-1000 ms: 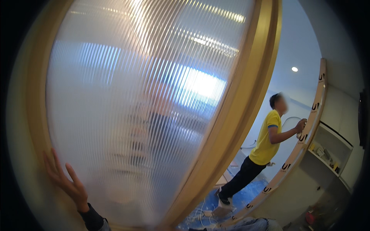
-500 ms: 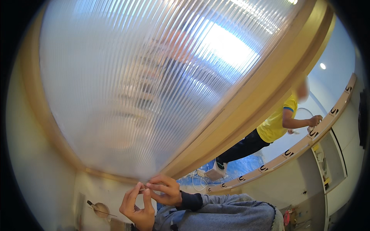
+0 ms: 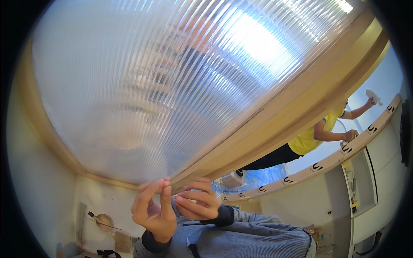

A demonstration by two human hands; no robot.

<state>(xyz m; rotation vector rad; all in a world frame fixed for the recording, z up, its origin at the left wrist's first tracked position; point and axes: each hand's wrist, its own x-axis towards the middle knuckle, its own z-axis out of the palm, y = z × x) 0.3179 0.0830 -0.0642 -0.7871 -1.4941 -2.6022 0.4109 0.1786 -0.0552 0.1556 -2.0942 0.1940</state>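
Observation:
A ribbed clear panel (image 3: 142, 94) in a pale wooden frame (image 3: 275, 116) fills most of the head view. My left hand (image 3: 155, 210) is raised just below the panel's lower corner, its thumb and index finger pinched together. Whatever is between those fingertips is too small to make out. Close beside it on the right is my right hand (image 3: 200, 202), with curled fingers partly smeared by motion. Something greyish shows at its fingertips, but I cannot tell what it is. Both hands look clear of the panel and of each other.
Beyond the frame, a person in a yellow shirt (image 3: 307, 135) holds up a white tool (image 3: 373, 96). A ledge covered with printed tan strip (image 3: 316, 167) curves past them, above a white cabinet (image 3: 363, 185). Blue sheeting (image 3: 266, 176) covers the floor; a round tan object (image 3: 104, 222) lies lower left.
My hands have drawn apart from a shared pinch; the left has risen a little and the right has moved right. My view has shifted slightly. The other person's far arm now shows raised.

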